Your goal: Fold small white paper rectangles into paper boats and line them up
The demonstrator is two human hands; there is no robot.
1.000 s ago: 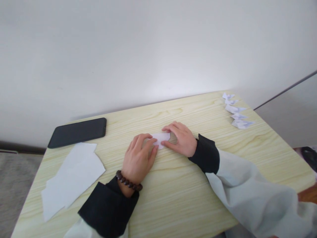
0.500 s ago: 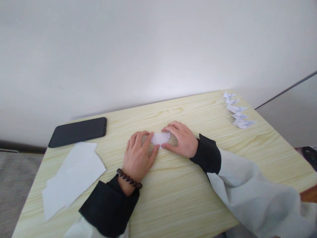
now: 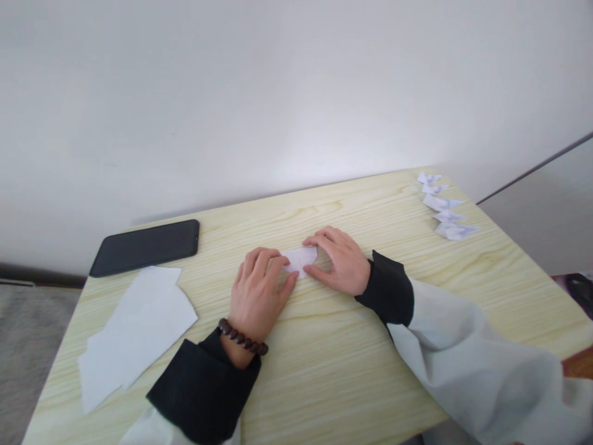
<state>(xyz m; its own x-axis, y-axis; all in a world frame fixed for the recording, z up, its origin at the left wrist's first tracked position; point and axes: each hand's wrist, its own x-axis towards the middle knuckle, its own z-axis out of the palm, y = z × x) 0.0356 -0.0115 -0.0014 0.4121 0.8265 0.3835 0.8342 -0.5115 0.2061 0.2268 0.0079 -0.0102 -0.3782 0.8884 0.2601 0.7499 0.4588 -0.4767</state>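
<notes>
Folded paper (image 3: 302, 257) on table (image 3: 324, 371), pinched narrowly by left hand (image 3: 257, 287) and right hand (image 3: 340, 262), phone (image 3: 146, 247) and sheets (image 3: 139, 334) at left, paper figures (image 3: 442, 203) far right.

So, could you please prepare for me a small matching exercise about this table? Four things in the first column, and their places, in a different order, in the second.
Things:
1. Black flat device
2. Beaded bracelet
3. Small folded paper
4. Row of folded paper figures

Places:
A. Between the fingertips of the left hand and the right hand
B. Near the far right corner of the table
C. Around the left wrist
D. Near the far left corner of the table

Right pairs: 1-D, 2-C, 3-A, 4-B
</notes>
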